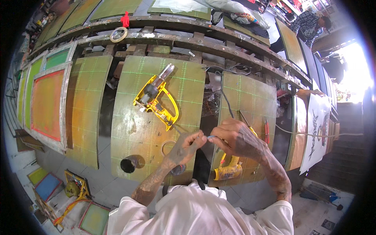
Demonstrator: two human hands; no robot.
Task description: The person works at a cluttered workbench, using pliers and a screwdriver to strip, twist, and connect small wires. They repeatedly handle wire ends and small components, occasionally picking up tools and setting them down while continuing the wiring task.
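Observation:
My left hand [188, 147] and my right hand [233, 137] meet over the gap between two boards, each in a pinch. Between the fingertips shows a small blue piece [211, 137], perhaps wire or tape. A short dark cord runs from my left fingers to an opened heat gun [154, 94], its motor and metal nozzle exposed in a yellow half shell. A grey cord [228, 102] comes down to my right hand. Under my right forearm lies another yellow shell part [229, 170]. Beyond that hand is a screwdriver [244, 117], partly hidden.
Red-handled pliers [267, 133] lie on the right board. A dark cup [129, 164] and a partly hidden ring [168, 148] are on the left board. A tape roll [118, 34] rests on the rail. Framed screens [47, 105] lean at left. Another person [309, 29] is at far right.

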